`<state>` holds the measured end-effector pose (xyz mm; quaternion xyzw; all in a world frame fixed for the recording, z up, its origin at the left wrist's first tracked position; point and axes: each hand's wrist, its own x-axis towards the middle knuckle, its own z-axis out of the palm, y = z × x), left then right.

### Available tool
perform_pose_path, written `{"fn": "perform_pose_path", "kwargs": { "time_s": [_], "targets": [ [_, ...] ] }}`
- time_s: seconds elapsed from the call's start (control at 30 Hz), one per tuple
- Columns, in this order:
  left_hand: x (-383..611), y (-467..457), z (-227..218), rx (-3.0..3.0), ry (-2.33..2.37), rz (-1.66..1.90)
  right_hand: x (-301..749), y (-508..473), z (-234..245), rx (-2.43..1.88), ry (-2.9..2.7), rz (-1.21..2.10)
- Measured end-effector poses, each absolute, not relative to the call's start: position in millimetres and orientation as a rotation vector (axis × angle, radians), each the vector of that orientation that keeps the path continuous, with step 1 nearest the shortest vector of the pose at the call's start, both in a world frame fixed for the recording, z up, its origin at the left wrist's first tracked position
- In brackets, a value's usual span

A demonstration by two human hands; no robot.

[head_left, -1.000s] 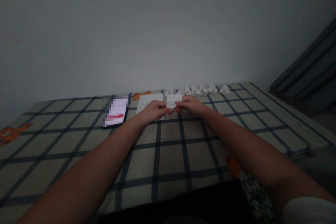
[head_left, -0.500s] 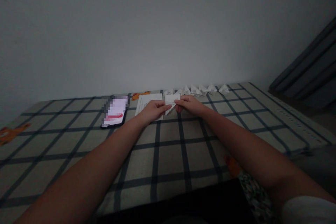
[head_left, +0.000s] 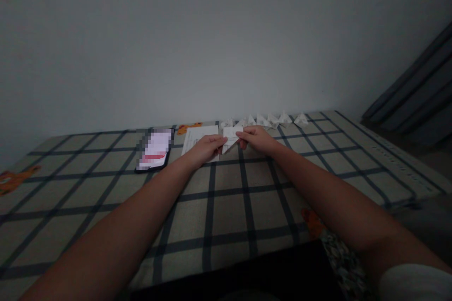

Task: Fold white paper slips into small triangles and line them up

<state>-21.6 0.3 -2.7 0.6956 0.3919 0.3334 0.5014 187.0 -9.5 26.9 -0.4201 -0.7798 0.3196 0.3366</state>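
Note:
A small piece of folded white paper (head_left: 231, 134) is held up between both hands over the checked tablecloth. My left hand (head_left: 209, 146) pinches its left edge, thumb on top. On the other side, my right hand (head_left: 257, 138) grips the right edge between thumb and fingers. The paper's lower part narrows to a slanted point. Beneath and left of my left hand lie flat white sheets (head_left: 197, 132) with faint print, partly covered by that hand. Just beyond the hands, several folded white paper pieces (head_left: 263, 121) stand in a row, some hidden behind the right hand.
A phone (head_left: 155, 148) with a lit, blurred screen lies left of the sheets. The tablecloth (head_left: 226, 207) has dark checks and orange figures. A pale wall (head_left: 226, 42) rises behind the table, and a dark curtain (head_left: 416, 84) hangs at the right.
Both thumbs have shifted slightly apart on the folded paper, the left one leftward and the right one up. The paper stays held; the other things have not moved.

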Motion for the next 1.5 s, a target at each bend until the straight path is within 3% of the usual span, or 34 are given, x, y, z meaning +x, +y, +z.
{"fn": "perform_pose_path", "kwargs": {
  "time_s": [0.4,0.63,0.97,1.27,1.5],
  "targets": [
    [-21.1,-3.6,1.6,1.772,0.963,0.771,185.0,-5.1,19.5,-1.031,-2.022,1.040],
    [-18.7,-11.5,8.8,1.820,1.012,0.711,183.8,-6.3,22.3,-1.089,-2.076,0.932],
    [-18.7,-17.1,12.5,1.937,1.087,0.737,184.0,-7.5,20.7,-1.040,-2.088,1.065],
    [-17.5,-17.7,13.8,2.164,1.121,0.833,183.0,-7.0,18.8,-1.133,-2.139,0.843],
    [-20.8,-13.0,12.4,2.144,1.135,0.831,189.6,-7.2,25.6,-1.088,-2.188,0.932]
  ]
}}
